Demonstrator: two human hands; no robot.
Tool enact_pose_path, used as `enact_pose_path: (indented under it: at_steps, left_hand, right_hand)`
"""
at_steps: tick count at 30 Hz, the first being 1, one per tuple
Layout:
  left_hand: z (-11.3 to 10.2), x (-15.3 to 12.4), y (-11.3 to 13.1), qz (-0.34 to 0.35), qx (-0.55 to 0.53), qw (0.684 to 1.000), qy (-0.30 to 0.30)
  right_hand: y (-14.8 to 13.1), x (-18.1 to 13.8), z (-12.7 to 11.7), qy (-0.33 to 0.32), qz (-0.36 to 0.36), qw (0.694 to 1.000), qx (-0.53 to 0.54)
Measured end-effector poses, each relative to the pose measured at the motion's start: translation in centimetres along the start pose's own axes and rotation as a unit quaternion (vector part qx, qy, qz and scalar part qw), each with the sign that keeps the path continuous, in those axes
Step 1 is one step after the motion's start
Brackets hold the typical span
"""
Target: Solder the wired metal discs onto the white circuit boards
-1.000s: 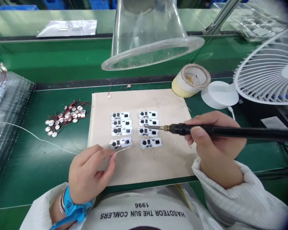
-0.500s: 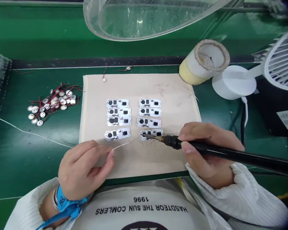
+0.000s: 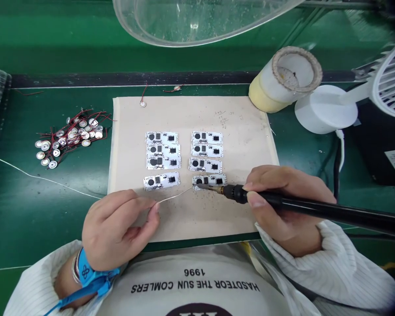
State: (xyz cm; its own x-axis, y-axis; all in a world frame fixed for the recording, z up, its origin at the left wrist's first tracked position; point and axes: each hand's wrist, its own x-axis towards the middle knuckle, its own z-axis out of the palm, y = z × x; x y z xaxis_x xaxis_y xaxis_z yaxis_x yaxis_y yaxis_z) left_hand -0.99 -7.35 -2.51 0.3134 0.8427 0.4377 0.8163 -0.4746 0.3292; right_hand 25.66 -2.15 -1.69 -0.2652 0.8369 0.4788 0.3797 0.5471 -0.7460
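Between the thumb and forefinger of my left hand (image 3: 120, 228) is pinched a thin solder wire (image 3: 175, 196), whose free end reaches the lower edge of the nearest right-hand circuit board (image 3: 209, 180). My right hand (image 3: 283, 206) is closed around a black soldering iron (image 3: 303, 207). The iron's tip lies over the left part of that same board, beside the wire's end; whether the two touch I cannot tell. Several more white circuit boards, such as one at the lower left (image 3: 162, 180), lie in two columns on a beige board (image 3: 243, 210).
A heap of small metal discs with red wires (image 3: 72, 134) lies at left. One more disc (image 3: 142, 104) rests on the beige board's back edge. At the back right stand a white-and-yellow cup (image 3: 266, 94) and a white fan (image 3: 329, 107). A clear curved shield (image 3: 197, 26) hangs overhead.
The view has shifted slightly, so the objects on the table sit a little higher. Both hands keep their grips, and the iron tip and wire end stay at the same board.
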Motion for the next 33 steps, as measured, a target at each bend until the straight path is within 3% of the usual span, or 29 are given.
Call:
enact_pose_path:
  at_steps: [15,24,33]
  left_hand:
    - [0.05,-0.16,0.04,-0.001,0.015,1.000,-0.003]
    - [0.16,-0.37,-0.03,0.004,0.014,1.000,-0.005]
    - [0.09,-0.34,-0.06,0.006,0.001,1.000,-0.001]
  right_hand:
    - [-0.42,0.28,-0.15,-0.029,0.005,0.999,-0.035]
    - [-0.99,0.26,-0.57,-0.066,-0.029,0.996,-0.058]
    - [-0.39,0.59,-0.24,-0.054,-0.079,0.995,-0.039]
